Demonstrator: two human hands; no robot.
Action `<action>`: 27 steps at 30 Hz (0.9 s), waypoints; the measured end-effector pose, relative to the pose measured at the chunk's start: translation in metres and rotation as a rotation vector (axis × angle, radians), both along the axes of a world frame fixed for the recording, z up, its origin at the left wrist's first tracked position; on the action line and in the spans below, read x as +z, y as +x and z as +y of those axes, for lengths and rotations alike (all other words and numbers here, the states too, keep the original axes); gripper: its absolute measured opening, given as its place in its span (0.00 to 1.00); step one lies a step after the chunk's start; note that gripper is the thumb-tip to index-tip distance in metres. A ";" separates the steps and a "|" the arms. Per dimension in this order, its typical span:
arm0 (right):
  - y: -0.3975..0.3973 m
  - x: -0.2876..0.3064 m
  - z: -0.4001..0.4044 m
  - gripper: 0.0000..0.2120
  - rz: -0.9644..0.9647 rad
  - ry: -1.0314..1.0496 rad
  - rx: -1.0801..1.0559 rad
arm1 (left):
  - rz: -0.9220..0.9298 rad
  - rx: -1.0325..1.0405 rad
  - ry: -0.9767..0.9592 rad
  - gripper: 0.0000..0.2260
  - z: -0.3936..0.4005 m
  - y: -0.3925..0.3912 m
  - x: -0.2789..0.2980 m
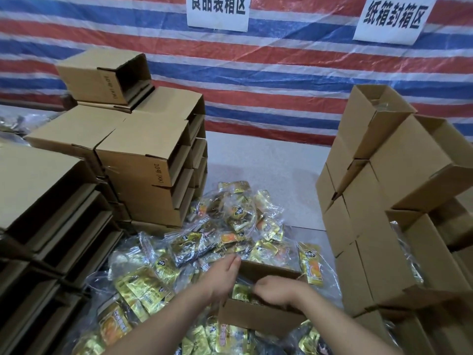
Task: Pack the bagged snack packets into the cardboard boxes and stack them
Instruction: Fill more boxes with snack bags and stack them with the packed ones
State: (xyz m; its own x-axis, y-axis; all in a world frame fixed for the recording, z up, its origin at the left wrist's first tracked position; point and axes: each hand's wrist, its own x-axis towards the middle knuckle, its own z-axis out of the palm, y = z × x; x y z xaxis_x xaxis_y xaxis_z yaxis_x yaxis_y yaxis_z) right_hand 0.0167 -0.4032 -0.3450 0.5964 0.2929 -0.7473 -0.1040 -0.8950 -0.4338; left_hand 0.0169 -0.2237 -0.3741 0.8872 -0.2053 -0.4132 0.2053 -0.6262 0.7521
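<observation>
- The left hand (225, 275), fingers straight and together, rests against the left wall of the open cardboard box (256, 315).
- The right hand (277, 289) reaches into that box, fingers curled over a bagged packet (240, 292); whether it actually grips it, I cannot tell.
- Loose snack packets (230, 226) lie heaped just beyond and left of both hands.
- Stacked boxes (148, 160) stand far left of the hands; another stack (378, 201) rises right of the right hand.
</observation>
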 end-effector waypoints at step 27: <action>0.005 0.006 -0.031 0.03 -0.518 -0.219 0.255 | 0.063 -0.007 0.037 0.24 0.006 -0.001 0.002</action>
